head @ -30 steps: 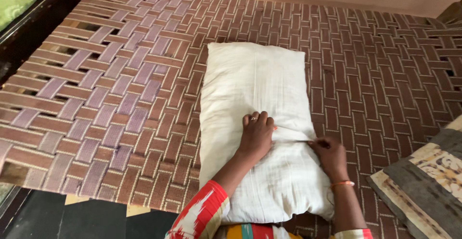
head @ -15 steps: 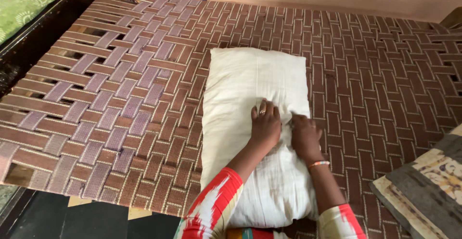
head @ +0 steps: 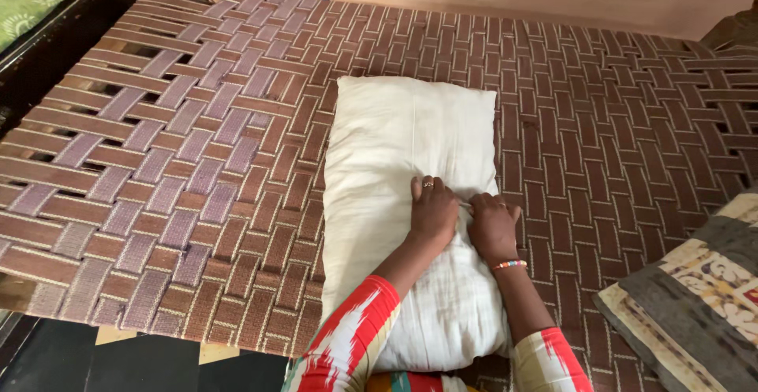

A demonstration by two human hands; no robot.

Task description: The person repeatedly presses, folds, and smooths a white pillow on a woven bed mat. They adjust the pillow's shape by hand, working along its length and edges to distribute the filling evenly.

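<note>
Hands (head: 462, 220) on pillow (head: 410, 135), woven cot (head: 197, 123)

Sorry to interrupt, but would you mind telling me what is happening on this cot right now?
A person is pressing both hands on a white pillow lying on a woven-strap cot. The left hand lies flat on it; the right hand is beside it, touching it. A patchwork quilt lies at the right edge.

Both forearms reached away from the body, converging. Left hand (head: 433, 212) lay palm down, fingers together, ring on one finger. Right hand (head: 491, 226) sat just beside it, knuckles bent, beaded bracelet at wrist.
</note>
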